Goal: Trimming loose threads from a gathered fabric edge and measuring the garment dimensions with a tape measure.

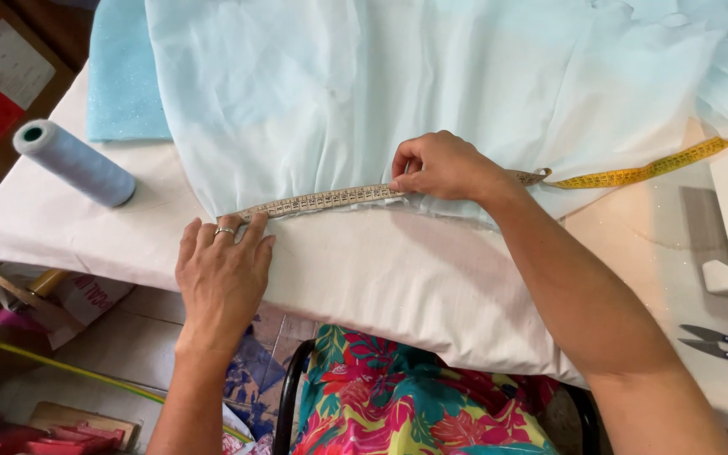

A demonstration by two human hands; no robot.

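1. Table (398, 278): white cloth cover, fills the middle of the view; its near edge sags toward 6 o'clock.
2. Pale blue fabric (398, 84): spread over the table's far half, 10 to 2 o'clock; lower hem runs across centre.
3. Tape measure (322, 200): lies along that hem. The cream stretch sits between the two hands; a yellow stretch trails off toward 2 o'clock.
4. Right hand (444, 166): just right of centre, on the hem. Grip narrow, thumb and fingertips pinching the tape against the fabric.
5. Left hand (222, 270): at 8 o'clock of centre, palm down and flat on the table. Fingertips touch the tape's left end; nothing clasped, fingers spread. Ring on one finger.
6. Thread spool (73, 162): light blue, on its side at 9 o'clock, well apart from the left hand.
7. Thread snips (722, 345): blue-handled, at 4 o'clock near the table's right edge.
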